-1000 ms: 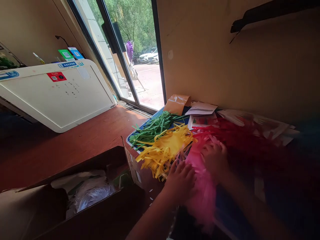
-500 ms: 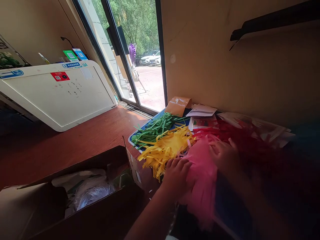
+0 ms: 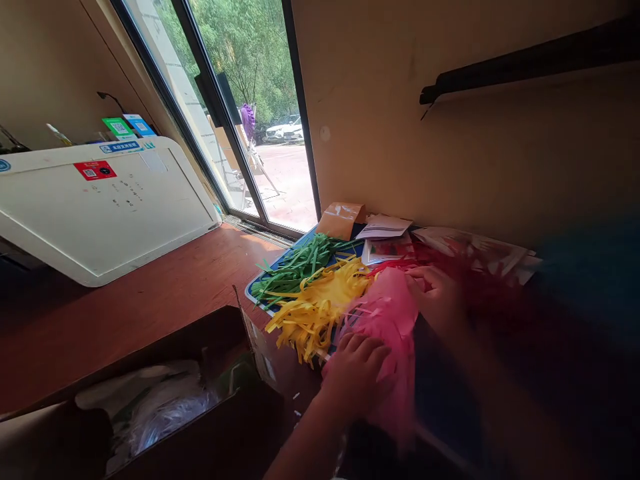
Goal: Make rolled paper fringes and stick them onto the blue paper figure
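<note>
Pink fringed paper (image 3: pixel 393 303) lies in front of me, its strips hanging toward the near edge. My right hand (image 3: pixel 443 303) pinches its upper right edge between thumb and fingers. Lower down, my left hand (image 3: pixel 356 370) has its fingers curled over the strips on the left side; the fingertips are partly hidden. Yellow fringed paper (image 3: pixel 325 293) sits just left of the pink, with green fringed paper (image 3: pixel 300 263) beyond it. Red fringed paper (image 3: pixel 450 257) spreads behind my right hand, fading into shadow. All rest on a blue board with a pale rim (image 3: pixel 249 291).
A cardboard box (image 3: pixel 257 347) holding clear shredded plastic (image 3: pixel 170 417) stands at lower left. An orange packet (image 3: pixel 341 220) and flat plastic-wrapped packets (image 3: pixel 470 243) lie by the wall. A white board (image 3: pixel 100 213) leans at left, near a glass door (image 3: pixel 265 133).
The view has shifted to the right. My left hand has moved lower along the pink strips, and the right hand now holds the pink paper's upper edge, which looks narrower and more bunched.
</note>
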`<state>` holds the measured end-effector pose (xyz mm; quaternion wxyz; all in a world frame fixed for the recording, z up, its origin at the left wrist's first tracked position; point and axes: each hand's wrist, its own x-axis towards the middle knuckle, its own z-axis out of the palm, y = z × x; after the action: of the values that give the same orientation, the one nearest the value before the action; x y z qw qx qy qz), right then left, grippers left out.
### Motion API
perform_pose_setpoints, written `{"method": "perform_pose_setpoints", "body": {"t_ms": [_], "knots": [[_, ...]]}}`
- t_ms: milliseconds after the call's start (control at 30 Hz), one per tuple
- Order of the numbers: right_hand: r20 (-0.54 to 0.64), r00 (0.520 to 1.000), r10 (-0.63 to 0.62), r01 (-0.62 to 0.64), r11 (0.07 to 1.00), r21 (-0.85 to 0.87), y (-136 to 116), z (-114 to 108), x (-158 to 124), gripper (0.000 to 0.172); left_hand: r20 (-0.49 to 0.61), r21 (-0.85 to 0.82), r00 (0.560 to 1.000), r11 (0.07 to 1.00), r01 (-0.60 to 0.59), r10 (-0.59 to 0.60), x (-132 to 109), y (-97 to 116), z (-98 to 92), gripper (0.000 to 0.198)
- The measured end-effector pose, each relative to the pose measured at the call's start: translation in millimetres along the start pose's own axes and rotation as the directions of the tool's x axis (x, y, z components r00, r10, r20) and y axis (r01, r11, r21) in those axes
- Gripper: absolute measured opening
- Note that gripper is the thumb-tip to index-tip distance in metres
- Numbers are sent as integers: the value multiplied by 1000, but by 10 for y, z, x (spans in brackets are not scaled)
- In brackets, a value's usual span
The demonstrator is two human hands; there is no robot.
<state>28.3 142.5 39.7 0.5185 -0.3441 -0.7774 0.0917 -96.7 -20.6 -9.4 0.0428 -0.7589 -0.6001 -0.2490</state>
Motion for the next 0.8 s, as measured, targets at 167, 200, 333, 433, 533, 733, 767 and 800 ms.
{"method": "perform_pose_setpoints", "body": {"t_ms": [167,200,333,433,533,733,767,800], "knots": [[-8,997,82,-81,994,71,-17,-31,69,17,269,42,960,995,-92,77,52,215,207,64],[-7,995,99,-98,992,83,-13,-37,75,17,290,50,955,995,-83,65,60,224,235,66],[-13,985,170,-167,978,121,3,-75,93,16,347,35,936,997,-68,52,82,192,299,70],[-26,972,235,-229,962,152,5,-109,111,16,387,24,920,997,-72,57,106,178,308,69],[-30,951,308,-297,935,194,10,-133,135,18,396,13,914,994,-105,91,111,208,287,67],[-23,896,443,-413,852,321,110,-148,104,24,15,-76,996,993,-88,89,-1,120,65,35],[-7,894,449,-418,839,348,139,-157,73,24,-116,-151,993,988,-34,17,16,48,-1,26],[14,892,451,-423,825,375,171,-171,34,25,-223,-255,972,967,19,-78,63,-37,-68,21]]}}
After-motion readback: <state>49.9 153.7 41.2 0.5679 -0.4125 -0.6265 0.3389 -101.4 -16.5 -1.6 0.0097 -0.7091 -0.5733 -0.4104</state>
